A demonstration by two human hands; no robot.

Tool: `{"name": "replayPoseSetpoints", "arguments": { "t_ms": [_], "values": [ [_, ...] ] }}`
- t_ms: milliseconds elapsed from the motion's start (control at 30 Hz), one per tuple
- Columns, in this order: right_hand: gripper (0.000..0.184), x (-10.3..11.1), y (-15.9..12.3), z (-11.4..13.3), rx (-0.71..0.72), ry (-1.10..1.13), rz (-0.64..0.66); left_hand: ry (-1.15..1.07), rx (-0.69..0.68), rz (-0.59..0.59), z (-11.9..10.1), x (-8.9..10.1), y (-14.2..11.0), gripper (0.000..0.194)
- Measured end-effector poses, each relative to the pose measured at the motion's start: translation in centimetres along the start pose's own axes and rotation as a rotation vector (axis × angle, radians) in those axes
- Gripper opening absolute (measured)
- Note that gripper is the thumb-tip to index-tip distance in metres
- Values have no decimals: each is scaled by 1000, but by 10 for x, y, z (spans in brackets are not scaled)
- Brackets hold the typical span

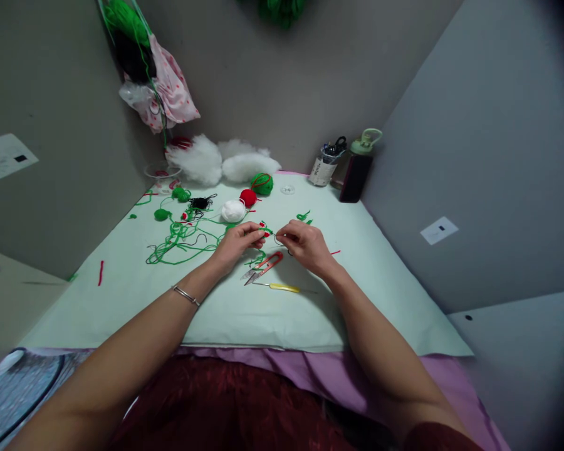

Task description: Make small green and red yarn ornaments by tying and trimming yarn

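My left hand [237,243] pinches a small red and green crocheted piece [264,229] above the pale green mat [263,313]. My right hand [305,244] is closed in a pinch right beside it, fingertips almost touching the piece, on something too thin to name, maybe a needle or thread. A dark thread loops down under the right hand. Red-handled thread snips [263,266] lie just below both hands. A yellow-handled crochet hook [282,287] lies nearer to me.
Loose green yarn [178,241] tangles at the left. Behind it are a white yarn ball [234,211], a red one [248,198] and a green one [262,183], plus white stuffing [220,161]. A dark bottle [357,169] and a jar [324,164] stand at the back right.
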State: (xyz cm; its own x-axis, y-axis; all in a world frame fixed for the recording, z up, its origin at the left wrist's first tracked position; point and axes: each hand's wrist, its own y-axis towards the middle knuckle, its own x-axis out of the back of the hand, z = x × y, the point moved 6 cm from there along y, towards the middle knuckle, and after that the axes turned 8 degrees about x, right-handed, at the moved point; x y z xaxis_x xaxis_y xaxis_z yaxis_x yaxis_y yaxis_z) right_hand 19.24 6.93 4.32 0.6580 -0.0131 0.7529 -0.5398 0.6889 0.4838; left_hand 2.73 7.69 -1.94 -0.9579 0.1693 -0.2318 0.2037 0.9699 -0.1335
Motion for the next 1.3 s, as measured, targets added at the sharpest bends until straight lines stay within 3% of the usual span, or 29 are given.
{"name": "replayPoseSetpoints", "arguments": {
  "t_ms": [167, 500, 933, 1067, 1300],
  "values": [
    [11, 1, -1, -5, -52, 181, -33, -23, 16, 23, -2, -2, -2, 32],
    [10, -3, -1, -6, -67, 230, -53, -31, 39, 66, -1, -5, -3, 33],
    [26, -7, -1, -21, -213, 676, 7, -195, 144, 198, -7, -13, -10, 30],
    [27, -6, -1, -18, -191, 696, 18, -131, 116, 258, -6, -13, -10, 26],
    [30, -5, 0, -12, -163, 630, -18, -96, 116, 245, -5, -13, -9, 25]
  ]
}}
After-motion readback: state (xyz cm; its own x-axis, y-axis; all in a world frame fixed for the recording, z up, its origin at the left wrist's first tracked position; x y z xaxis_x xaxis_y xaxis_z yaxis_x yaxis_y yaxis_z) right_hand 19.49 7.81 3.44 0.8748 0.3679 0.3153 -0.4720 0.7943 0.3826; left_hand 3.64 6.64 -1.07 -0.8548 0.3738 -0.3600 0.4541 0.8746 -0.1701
